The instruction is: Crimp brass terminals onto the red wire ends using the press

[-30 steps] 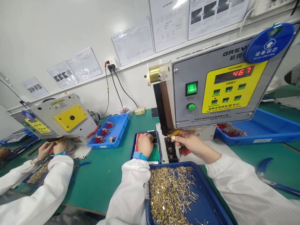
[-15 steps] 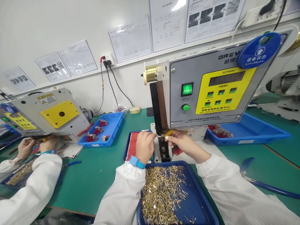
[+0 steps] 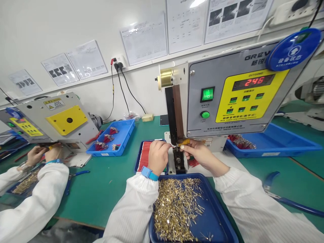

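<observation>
A red wire (image 3: 174, 146) is pinched by the left hand (image 3: 157, 157) at the crimper die (image 3: 178, 159), a yellow handle (image 3: 184, 142) is clamped in the right hand (image 3: 199, 153); loads of brass terminals (image 3: 177, 206) left.

Factory bench w/ crimp machines (image 3: 235, 98)

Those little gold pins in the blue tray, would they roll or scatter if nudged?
Probably they would slide and scatter: the gold pins lie loose and crisscrossed. They look thin and metallic, so likely stiff yet light. The rim of the blue tray should contain them.
</observation>
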Available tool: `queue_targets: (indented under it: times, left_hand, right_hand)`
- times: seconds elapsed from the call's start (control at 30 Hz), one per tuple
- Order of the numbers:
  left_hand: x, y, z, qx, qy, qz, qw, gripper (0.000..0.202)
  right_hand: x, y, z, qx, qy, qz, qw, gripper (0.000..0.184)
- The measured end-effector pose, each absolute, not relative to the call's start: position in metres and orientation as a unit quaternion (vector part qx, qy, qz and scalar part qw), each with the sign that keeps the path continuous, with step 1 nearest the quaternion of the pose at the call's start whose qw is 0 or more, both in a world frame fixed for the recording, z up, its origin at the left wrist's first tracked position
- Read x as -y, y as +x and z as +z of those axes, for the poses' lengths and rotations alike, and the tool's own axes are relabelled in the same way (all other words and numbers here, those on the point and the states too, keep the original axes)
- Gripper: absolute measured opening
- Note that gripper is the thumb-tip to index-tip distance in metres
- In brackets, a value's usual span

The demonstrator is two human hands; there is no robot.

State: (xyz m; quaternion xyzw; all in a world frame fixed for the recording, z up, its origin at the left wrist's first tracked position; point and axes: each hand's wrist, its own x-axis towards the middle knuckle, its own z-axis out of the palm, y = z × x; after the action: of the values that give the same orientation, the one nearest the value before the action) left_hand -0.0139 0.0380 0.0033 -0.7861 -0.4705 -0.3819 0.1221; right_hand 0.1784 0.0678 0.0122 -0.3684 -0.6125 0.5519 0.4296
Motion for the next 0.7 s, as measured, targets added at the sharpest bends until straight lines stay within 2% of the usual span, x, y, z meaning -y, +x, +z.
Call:
queue_targets:
  times: [0.7]
  left_hand:
    - [-0.0395,-0.0142,0.0023,0.427,-0.786,-0.418,0.157,0.021]
  right_hand:
    - [-0.0699,0.1786,0.0109,0.624,-0.355,0.546,0.431,0.028]
